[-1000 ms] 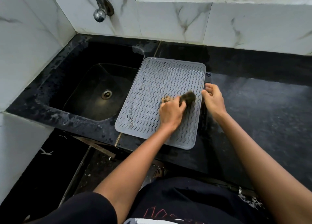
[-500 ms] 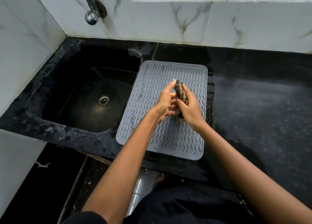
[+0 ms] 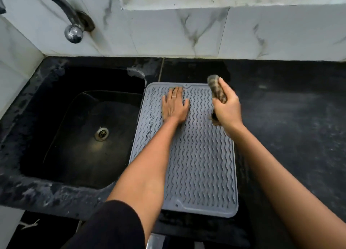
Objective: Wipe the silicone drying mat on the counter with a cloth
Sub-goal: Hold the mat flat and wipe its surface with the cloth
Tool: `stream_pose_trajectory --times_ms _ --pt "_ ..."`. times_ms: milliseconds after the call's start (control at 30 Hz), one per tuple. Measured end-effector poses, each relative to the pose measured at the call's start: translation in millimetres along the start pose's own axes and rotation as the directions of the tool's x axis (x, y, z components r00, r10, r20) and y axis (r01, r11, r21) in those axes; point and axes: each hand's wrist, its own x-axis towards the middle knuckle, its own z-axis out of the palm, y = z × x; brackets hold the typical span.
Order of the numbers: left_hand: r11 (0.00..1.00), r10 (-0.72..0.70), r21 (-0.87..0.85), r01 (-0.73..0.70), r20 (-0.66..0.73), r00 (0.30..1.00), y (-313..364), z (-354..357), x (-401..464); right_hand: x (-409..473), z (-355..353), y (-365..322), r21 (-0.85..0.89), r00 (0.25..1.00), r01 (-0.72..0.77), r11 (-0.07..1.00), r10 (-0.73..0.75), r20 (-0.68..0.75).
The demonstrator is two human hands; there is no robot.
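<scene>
A grey silicone drying mat [image 3: 202, 166] with wavy ridges lies on the black counter, its left edge along the sink. My left hand [image 3: 175, 106] rests flat on the mat's far left part, fingers spread, a ring on one finger. My right hand [image 3: 226, 108] is closed around a bunched brown patterned cloth [image 3: 216, 88] above the mat's far right corner. The cloth sticks out above and below my fist.
A black sink [image 3: 78, 128] with a metal drain [image 3: 101, 134] lies left of the mat. A curved tap [image 3: 73, 31] comes out of the marble wall above it. The black counter [image 3: 292, 121] stretches to the right. A marble ledge runs along the back.
The cloth has passed from my left hand to my right hand. My left hand has let go and now lies flat on the mat. The camera has come closer.
</scene>
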Motion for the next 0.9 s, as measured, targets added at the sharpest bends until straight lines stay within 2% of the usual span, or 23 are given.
stream_pose_trajectory --times_ms 100,167,233,267,367,467,533,600,700,900 --pt "0.997 0.035 0.076 -0.030 -0.064 0.997 -12 13 5 41 27 2 -0.263 0.987 0.135 0.955 -0.107 0.120" --pt "0.998 0.021 0.053 -0.017 -0.075 0.997 -12 15 10 63 52 7 -0.403 0.950 0.237 0.884 -0.123 0.289" --pt "0.998 -0.010 0.066 0.016 -0.086 0.996 -14 16 12 73 74 16 -0.545 0.873 0.399 0.737 -0.124 0.471" --pt "0.996 -0.017 0.089 0.024 -0.084 0.996 -14 17 13 76 80 21 -0.597 0.847 0.461 0.657 -0.124 0.517" --pt "0.994 -0.022 0.107 0.031 -0.081 0.996 -14 20 15 84 79 29 -0.660 0.821 0.549 0.513 -0.185 0.540" --pt "0.989 -0.028 0.143 0.040 -0.083 0.996 -13 18 14 95 68 22 -0.671 0.753 0.657 0.345 -0.259 0.605" --pt "0.987 -0.034 0.154 0.047 -0.084 0.996 -12 17 13 103 59 17 -0.660 0.714 0.700 0.274 -0.261 0.649" --pt "0.989 -0.040 0.139 0.051 -0.082 0.996 -11 17 13 107 51 13 -0.654 0.701 0.713 0.255 -0.252 0.667" --pt "0.990 -0.039 0.133 0.048 -0.068 0.997 -10 15 12 114 40 9 -0.684 0.739 0.672 0.284 -0.208 0.640" --pt "0.986 -0.043 0.159 0.050 -0.049 0.998 -13 18 12 126 -3 21 -0.729 0.781 0.624 0.281 -0.224 0.583"
